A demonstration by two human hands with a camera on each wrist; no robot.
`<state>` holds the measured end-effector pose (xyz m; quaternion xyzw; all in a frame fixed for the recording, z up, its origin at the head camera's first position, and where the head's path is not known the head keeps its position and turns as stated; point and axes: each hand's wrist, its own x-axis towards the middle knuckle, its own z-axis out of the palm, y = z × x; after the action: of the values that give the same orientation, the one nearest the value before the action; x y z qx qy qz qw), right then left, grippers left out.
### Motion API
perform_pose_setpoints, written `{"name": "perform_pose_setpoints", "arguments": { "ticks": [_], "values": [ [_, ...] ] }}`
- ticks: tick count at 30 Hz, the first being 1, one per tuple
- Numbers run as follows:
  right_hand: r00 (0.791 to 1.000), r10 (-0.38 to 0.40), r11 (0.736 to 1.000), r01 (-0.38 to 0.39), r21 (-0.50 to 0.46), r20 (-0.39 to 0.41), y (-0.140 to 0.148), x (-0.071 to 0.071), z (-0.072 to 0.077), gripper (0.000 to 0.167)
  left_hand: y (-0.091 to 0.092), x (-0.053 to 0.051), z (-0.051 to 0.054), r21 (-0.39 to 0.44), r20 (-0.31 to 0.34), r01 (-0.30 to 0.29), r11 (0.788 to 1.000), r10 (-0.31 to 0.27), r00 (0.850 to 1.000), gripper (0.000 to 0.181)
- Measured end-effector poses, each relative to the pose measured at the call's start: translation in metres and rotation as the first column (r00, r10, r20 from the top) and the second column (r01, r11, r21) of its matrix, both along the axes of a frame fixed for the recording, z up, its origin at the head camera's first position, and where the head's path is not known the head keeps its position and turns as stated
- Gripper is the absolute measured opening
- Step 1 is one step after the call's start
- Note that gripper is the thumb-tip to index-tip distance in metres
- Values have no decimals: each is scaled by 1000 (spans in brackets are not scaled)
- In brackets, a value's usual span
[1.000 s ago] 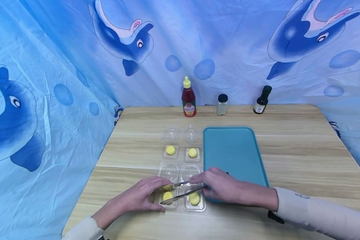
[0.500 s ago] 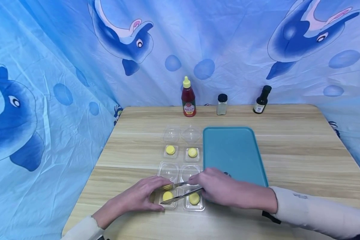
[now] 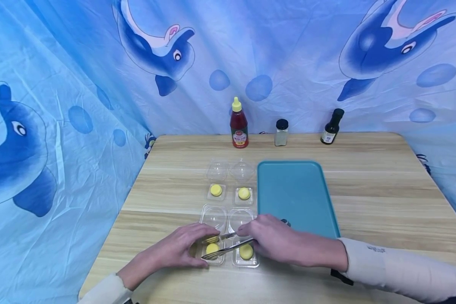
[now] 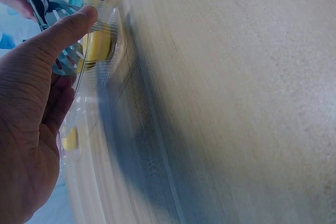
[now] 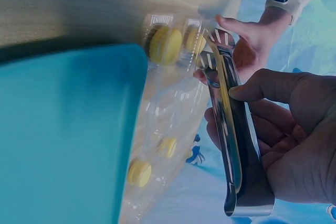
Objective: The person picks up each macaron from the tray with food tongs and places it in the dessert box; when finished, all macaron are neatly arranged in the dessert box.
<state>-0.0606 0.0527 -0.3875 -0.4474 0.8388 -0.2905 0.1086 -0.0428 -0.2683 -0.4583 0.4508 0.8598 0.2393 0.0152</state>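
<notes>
My left hand (image 3: 176, 247) holds the left side of a clear plastic box (image 3: 219, 260), thumb at its near edge and fingers at the far side. In it sits a yellow macaron (image 3: 212, 248). My right hand (image 3: 275, 238) grips metal food tongs (image 5: 231, 129), thumb on one arm and fingers around the other. The tongs' slotted tips stand apart, on either side of this macaron in the head view; whether they touch it I cannot tell. Beside it, a second near box holds another yellow macaron (image 3: 246, 252). In the left wrist view, the left thumb (image 4: 79, 22) rests at the box rim.
Two farther boxes hold yellow macarons (image 3: 216, 190) and lie with lids open. A blue-green tray (image 3: 292, 190) is right of the boxes, partly under my right arm. At the back stand a red sauce bottle (image 3: 239, 126), a black-capped jar (image 3: 281, 133) and a dark bottle (image 3: 331, 126).
My right hand and forearm have shifted slightly left and down, with the tongs' tips staying around the near left macaron. The left hand and the boxes have hardly moved.
</notes>
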Motion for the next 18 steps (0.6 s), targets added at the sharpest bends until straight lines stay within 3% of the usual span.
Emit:
{"name": "perform_pose_setpoints", "arguments": {
  "ticks": [18],
  "values": [
    [1000, 0, 1000, 1, -31, 19, 3, -3, -6, 58, 0, -2, -1, 3, 1, 5, 1000, -5, 1000, 85]
  ]
}}
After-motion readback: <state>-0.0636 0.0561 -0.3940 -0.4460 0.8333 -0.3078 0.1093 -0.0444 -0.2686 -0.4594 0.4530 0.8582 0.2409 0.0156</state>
